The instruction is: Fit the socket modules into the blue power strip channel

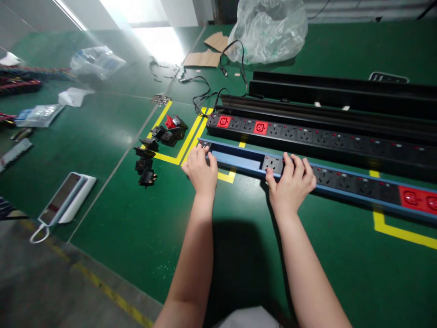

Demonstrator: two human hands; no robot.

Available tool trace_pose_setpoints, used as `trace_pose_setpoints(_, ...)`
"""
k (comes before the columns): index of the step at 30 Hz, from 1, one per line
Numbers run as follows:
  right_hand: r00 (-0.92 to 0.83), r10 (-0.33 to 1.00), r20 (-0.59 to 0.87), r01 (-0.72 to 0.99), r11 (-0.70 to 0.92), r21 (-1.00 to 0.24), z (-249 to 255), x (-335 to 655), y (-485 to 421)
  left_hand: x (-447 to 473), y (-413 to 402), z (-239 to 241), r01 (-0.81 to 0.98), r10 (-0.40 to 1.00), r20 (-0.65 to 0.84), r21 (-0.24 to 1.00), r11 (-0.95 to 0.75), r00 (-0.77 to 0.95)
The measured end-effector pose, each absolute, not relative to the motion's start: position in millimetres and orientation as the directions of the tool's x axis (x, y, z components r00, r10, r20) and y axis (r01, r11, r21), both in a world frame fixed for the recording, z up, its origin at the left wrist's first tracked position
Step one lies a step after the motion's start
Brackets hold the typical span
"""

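Observation:
A long blue power strip housing (235, 161) lies across the green table, with black socket modules and red ones at its right end (418, 199). My left hand (200, 169) rests on the housing's left end, fingers curled down onto a small black socket module (204, 145) there. My right hand (292, 182) lies on the strip further right, fingers spread over a black socket module (273, 164). An empty blue stretch of the housing shows between the two hands.
A finished black power strip (307, 134) and black housings (341, 89) lie behind. Loose black and red socket parts (160, 141) sit left of the strip. A phone on a white box (66, 198), plastic bags (268, 29), cardboard and cables are also about.

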State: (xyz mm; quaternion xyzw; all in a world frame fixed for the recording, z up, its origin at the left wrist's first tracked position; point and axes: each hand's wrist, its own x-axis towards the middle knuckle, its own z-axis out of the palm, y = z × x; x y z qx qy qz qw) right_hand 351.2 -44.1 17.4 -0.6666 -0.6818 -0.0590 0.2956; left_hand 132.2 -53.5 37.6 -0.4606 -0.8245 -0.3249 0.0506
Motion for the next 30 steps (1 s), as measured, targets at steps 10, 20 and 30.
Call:
trace_pose_setpoints(10, 0.071, 0.873, 0.482, 0.946, 0.095, -0.311, 20, 350, -45, 140, -53, 36, 0.776, 0.709, 0.384, 0.508, 0.373, -0.592)
trace_pose_setpoints(20, 0.091, 0.87, 0.485, 0.951, 0.069, -0.303, 23, 346, -48, 140, -55, 39, 0.766, 0.704, 0.395, 0.55, 0.333, -0.59)
trace_pose_setpoints(30, 0.091, 0.864, 0.496, 0.945, 0.082, -0.316, 24, 347, -48, 144, -54, 38, 0.786, 0.697, 0.433, 0.534, 0.313, -0.572)
